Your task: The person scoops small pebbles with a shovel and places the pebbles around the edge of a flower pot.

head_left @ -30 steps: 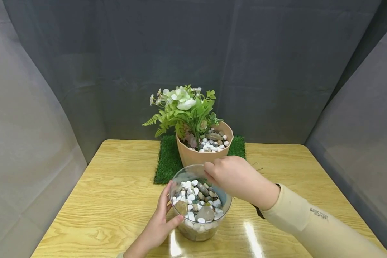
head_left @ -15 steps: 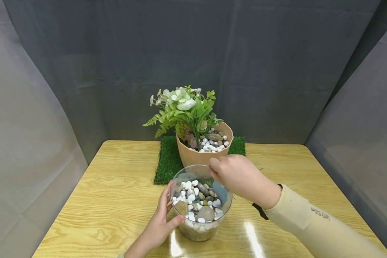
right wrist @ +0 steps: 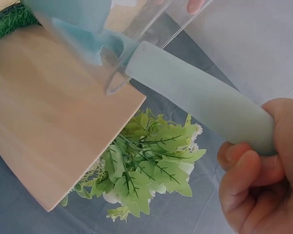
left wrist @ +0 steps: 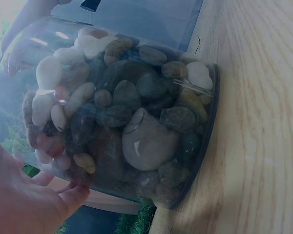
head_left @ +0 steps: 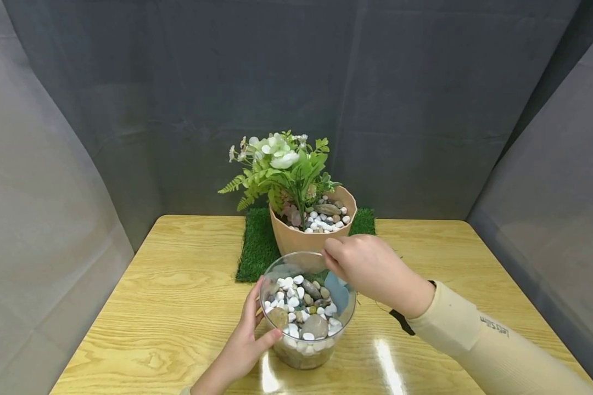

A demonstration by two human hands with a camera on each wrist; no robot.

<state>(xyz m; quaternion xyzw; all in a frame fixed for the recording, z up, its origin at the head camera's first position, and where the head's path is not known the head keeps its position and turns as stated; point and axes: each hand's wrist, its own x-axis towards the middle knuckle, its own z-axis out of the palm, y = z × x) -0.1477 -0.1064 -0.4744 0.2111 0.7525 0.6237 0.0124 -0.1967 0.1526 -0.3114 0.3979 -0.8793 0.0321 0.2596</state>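
A clear bucket-like container (head_left: 303,359) stands on the table, well filled with white, grey and brown pebbles (head_left: 294,302). On its left side my left hand (head_left: 247,343) holds it, thumb near the rim and fingers around the wall. My right hand (head_left: 370,269) grips the end of a pale green-blue garden trowel (right wrist: 200,100) above the container's far right rim. The trowel's blue blade (head_left: 337,292) is inside, along the right wall; its tip is hidden. In the right wrist view, the handle crosses the container's edge.
Just behind stands a peach flowerpot (head_left: 301,241) with pebbles and a leafy plant with white flowers (head_left: 284,159). It sits on a green turf mat (head_left: 257,252). Grey cloth (head_left: 425,109) surrounds the wooden table (head_left: 178,285) at the back and sides.
My right hand has shifted slightly to the right with the trowel, and more of the blue blade shows inside the container. The left hand and container stay where they were.
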